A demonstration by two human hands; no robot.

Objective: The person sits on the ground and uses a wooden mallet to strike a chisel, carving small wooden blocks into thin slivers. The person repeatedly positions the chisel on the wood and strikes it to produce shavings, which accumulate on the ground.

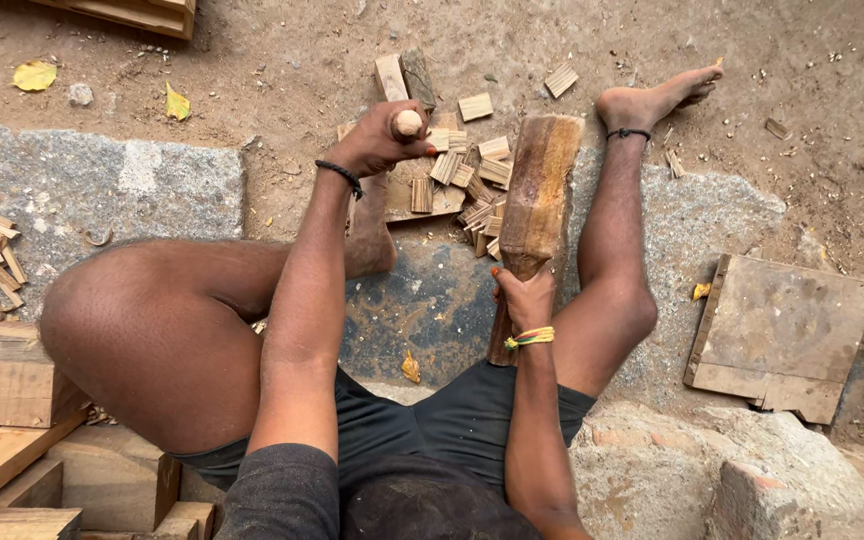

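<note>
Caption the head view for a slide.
Seated person's left hand grips a wooden-handled tool over small wood pieces; right hand holds a wooden mallet.

You are sitting over a grey stone slab (pixel 72 180) and sandy ground (pixel 282 60), where small cut wood chips (pixel 462 170) are lying scattered, a flat board (pixel 782 330) resting at your right.

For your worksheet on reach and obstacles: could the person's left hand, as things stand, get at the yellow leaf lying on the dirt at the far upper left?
Probably not. The left hand grips a wooden handle, and the yellow leaf lies far off, beyond the grey stone slab; nothing blocks the way, but the seated person would have to lean.
</note>
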